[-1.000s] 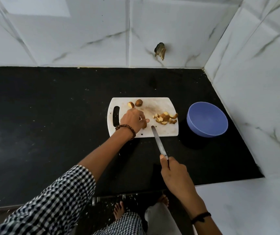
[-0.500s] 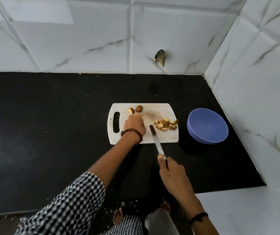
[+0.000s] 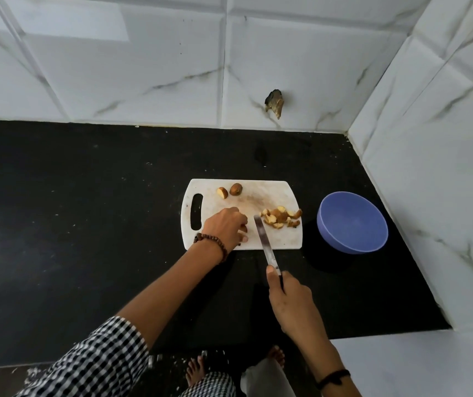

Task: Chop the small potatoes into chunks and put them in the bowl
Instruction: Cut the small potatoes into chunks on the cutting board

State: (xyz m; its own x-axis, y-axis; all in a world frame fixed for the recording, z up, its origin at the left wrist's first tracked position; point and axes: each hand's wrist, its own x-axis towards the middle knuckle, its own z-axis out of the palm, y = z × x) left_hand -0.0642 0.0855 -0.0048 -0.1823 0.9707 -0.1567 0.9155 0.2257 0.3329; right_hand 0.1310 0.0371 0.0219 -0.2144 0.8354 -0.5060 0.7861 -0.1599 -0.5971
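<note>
A white cutting board (image 3: 286, 242) lies on the black counter. My left hand (image 3: 225, 229) rests on its near left part, fingers curled over a potato piece that is mostly hidden. My right hand (image 3: 291, 302) grips a knife (image 3: 264, 242) whose blade lies on the board just right of the left fingers. A pile of several potato chunks (image 3: 280, 217) sits on the board's right side. A half potato (image 3: 222, 193) and a whole small potato (image 3: 235, 189) lie at the board's far edge. The blue bowl (image 3: 352, 222) stands right of the board and looks empty.
White marble-look tiled walls close the counter at the back and right, with a broken hole (image 3: 274, 103) in the back wall. The black counter (image 3: 86, 224) stretches left of the board. My bare feet (image 3: 198, 371) show below the counter's front edge.
My left hand has slid toward the board's near edge with its piece. The knife blade has moved onto the board beside the fingers. The camera view has shifted a little.
</note>
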